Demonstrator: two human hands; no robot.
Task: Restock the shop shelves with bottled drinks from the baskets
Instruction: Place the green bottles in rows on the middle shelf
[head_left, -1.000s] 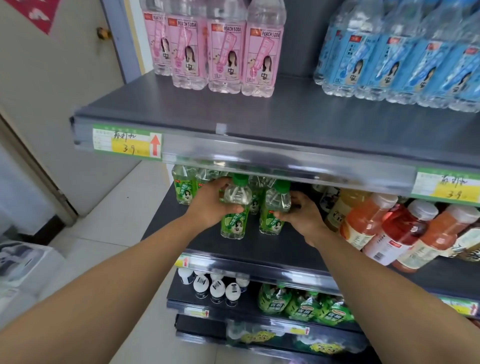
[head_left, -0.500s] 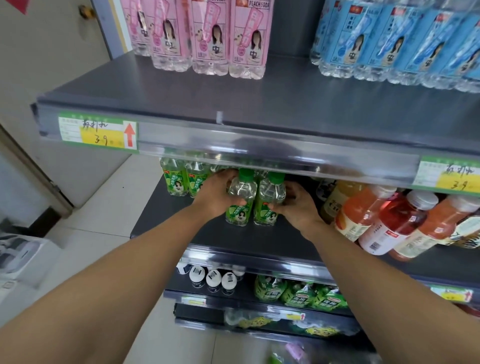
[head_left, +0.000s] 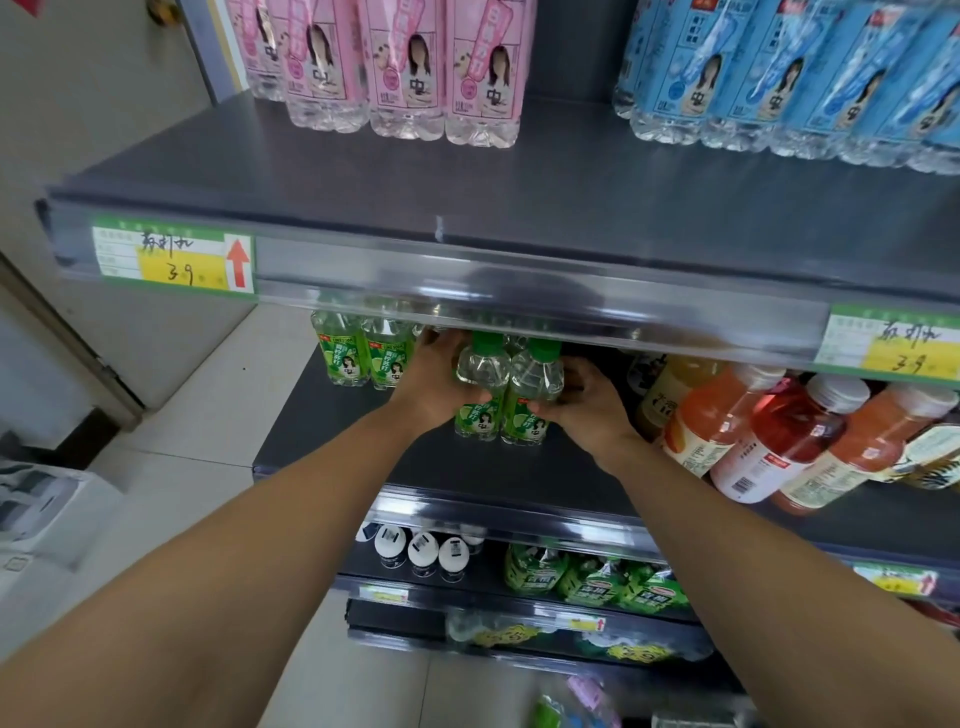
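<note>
holding two green-capped lime soda bottles side by side on the second shelf (head_left: 467, 467), the left hand (head_left: 431, 384) is wrapped round the left bottle (head_left: 480, 387) and the right hand (head_left: 582, 405) is wrapped round the right bottle (head_left: 532, 395), each grip closed on its own bottle. the pair touch each other and stand upright or nearly so, with their caps just under the price rail (head_left: 519, 301) of the shelf above. two more lime bottles (head_left: 363, 353) stand to the left, near the left hand, and tilted orange juice bottles (head_left: 753, 431) lie to the right, close to the right wrist.

judging from this, the risk lies in the tight gap overhead: pushing the pair deeper with the caps high could knock them on the rail and tip them. a sideways slide to the left could topple the standing bottles. drawing the right hand out carelessly might nudge the leaning juice bottles and start them rolling. no basket is clearly in view.
</note>
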